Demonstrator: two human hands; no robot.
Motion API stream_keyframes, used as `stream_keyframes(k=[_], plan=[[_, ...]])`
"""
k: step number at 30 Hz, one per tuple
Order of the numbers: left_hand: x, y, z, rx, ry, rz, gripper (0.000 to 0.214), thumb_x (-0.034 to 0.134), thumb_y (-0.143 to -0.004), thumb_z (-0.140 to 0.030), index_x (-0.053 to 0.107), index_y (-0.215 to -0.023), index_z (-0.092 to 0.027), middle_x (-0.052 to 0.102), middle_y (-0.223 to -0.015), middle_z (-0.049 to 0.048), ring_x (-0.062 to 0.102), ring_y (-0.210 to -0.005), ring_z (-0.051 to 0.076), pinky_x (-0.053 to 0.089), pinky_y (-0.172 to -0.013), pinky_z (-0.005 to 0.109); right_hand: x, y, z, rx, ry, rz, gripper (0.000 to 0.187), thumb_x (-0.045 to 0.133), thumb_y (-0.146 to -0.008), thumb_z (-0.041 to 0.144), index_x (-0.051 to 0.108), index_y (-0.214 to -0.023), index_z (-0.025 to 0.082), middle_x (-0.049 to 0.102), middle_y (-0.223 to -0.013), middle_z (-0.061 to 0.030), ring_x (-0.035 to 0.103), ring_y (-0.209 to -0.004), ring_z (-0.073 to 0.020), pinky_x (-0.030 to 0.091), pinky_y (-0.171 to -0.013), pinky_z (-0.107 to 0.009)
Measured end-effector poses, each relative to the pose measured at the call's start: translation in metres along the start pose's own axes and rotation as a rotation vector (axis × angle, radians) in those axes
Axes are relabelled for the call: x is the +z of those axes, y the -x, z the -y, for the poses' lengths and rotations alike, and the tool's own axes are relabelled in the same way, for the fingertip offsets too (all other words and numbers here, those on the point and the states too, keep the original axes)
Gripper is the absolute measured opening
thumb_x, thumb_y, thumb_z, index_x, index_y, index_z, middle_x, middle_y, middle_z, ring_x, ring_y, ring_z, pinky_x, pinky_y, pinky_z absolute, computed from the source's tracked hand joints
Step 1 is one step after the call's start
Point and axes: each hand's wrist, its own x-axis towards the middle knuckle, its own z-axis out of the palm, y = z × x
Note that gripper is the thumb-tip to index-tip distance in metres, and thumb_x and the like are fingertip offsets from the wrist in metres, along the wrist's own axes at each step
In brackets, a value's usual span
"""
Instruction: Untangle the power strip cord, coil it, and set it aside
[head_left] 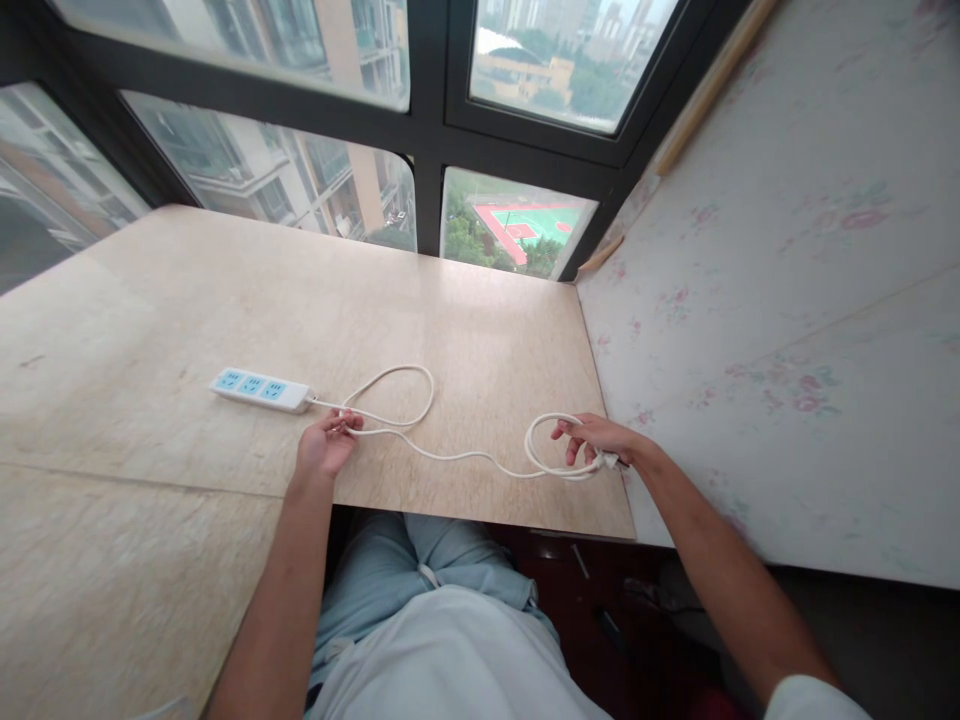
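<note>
1. From my remote seat, through the head camera, I see a white rectangular plastic power strip (260,389) with three light-blue socket panels lying flat on the beige, faintly marbled desk (480,310), left of centre.
2. My left grip (328,443), a bare hand, is closed on the thin white flexible cord (450,457), just beside the strip's cord end.
3. Beyond those fingers the cord makes one wide open loop on the desk, then runs in a slack wave to the right.
4. My right grip (600,437) sits at the small round coil (527,440) of that same cord, fingers loosely bent inside it (I cannot tell whether they clasp it).
5. The white plug (606,460) is at that hand's heel.
6. Right of the desk stands a pale, rose-patterned wall (817,390); behind it, dark-framed windows (429,150).
</note>
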Motion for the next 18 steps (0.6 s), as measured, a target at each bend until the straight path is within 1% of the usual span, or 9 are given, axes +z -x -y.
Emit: stream_keyframes(k=[2,3,5,7,10,11,13,15,18], plan=[[0.002,0.01,0.005,0.006,0.037,0.007,0.044,0.039,-0.066,0.014,0.058,-0.099,-0.008,0.063,-0.083,0.0085,0.067,-0.074,0.015,0.06,-0.071,0.028,-0.002,0.002,0.001,-0.013,-0.035,-0.035,0.041,0.056,-0.087,0.055,0.058,-0.099,0.016,0.069,-0.059,-0.0055,0.051,-0.032,-0.0094,0.042,-0.033,-0.017],[0.001,0.015,0.008,0.015,0.036,0.024,0.049,0.039,-0.064,0.015,0.058,-0.104,-0.007,0.065,-0.09,0.0116,0.068,-0.083,0.018,0.06,-0.076,0.029,-0.003,0.003,0.002,-0.023,-0.047,-0.046,0.04,0.057,-0.087,0.054,0.058,-0.099,0.016,0.07,-0.06,-0.0055,0.05,-0.032,-0.009,0.042,-0.033,-0.017],[-0.004,0.024,0.016,0.059,-0.002,0.06,0.052,0.043,-0.067,0.015,0.056,-0.112,-0.008,0.066,-0.099,0.0146,0.068,-0.092,0.02,0.059,-0.078,0.028,-0.006,0.006,0.005,-0.046,-0.058,-0.069,0.04,0.058,-0.087,0.053,0.059,-0.1,0.016,0.07,-0.061,-0.0058,0.05,-0.032,-0.0083,0.04,-0.032,-0.016],[-0.011,0.03,0.023,0.129,-0.097,0.066,0.053,0.051,-0.072,0.012,0.053,-0.119,-0.012,0.068,-0.097,0.0123,0.069,-0.089,0.02,0.059,-0.075,0.028,-0.01,0.011,0.009,-0.067,-0.066,-0.095,0.039,0.058,-0.087,0.052,0.06,-0.101,0.016,0.07,-0.062,-0.006,0.05,-0.032,-0.0079,0.038,-0.031,-0.015],[-0.023,0.038,0.027,0.267,-0.356,-0.016,0.057,0.064,-0.074,0.002,0.05,-0.125,-0.02,0.066,-0.086,0.004,0.069,-0.074,0.017,0.057,-0.065,0.025,-0.017,0.019,0.015,-0.088,-0.08,-0.121,0.038,0.058,-0.087,0.051,0.061,-0.103,0.016,0.071,-0.065,-0.0059,0.05,-0.032,-0.0073,0.037,-0.031,-0.015],[-0.025,0.042,0.028,0.323,-0.44,-0.049,0.058,0.069,-0.072,-0.001,0.052,-0.124,-0.021,0.064,-0.084,0.0022,0.068,-0.072,0.016,0.055,-0.062,0.023,-0.02,0.021,0.016,-0.095,-0.082,-0.124,0.038,0.058,-0.087,0.051,0.061,-0.104,0.017,0.071,-0.066,-0.0059,0.05,-0.033,-0.0073,0.037,-0.031,-0.015],[-0.023,0.052,0.03,0.448,-0.54,-0.08,0.056,0.074,-0.067,-0.004,0.058,-0.117,-0.023,0.062,-0.089,0.0022,0.067,-0.082,0.017,0.053,-0.062,0.02,-0.023,0.025,0.019,-0.106,-0.079,-0.129,0.039,0.057,-0.087,0.051,0.061,-0.107,0.018,0.072,-0.068,-0.0059,0.051,-0.033,-0.0076,0.036,-0.03,-0.015],[-0.013,0.066,0.041,0.539,-0.554,0.0,0.048,0.076,-0.066,-0.004,0.062,-0.107,-0.024,0.06,-0.1,0.0056,0.062,-0.101,0.021,0.051,-0.069,0.02,-0.024,0.027,0.022,-0.11,-0.071,-0.13,0.041,0.057,-0.087,0.053,0.06,-0.109,0.019,0.072,-0.069,-0.0061,0.052,-0.033,-0.0084,0.035,-0.029,-0.015],[0.009,0.082,0.078,0.481,-0.553,0.365,0.028,0.072,-0.069,-0.003,0.065,-0.089,-0.022,0.061,-0.105,0.0112,0.052,-0.117,0.025,0.047,-0.088,0.026,-0.021,0.029,0.03,-0.1,-0.056,-0.133,0.042,0.058,-0.086,0.054,0.06,-0.109,0.019,0.072,-0.068,-0.0065,0.052,-0.033,-0.0089,0.034,-0.028,-0.015]])
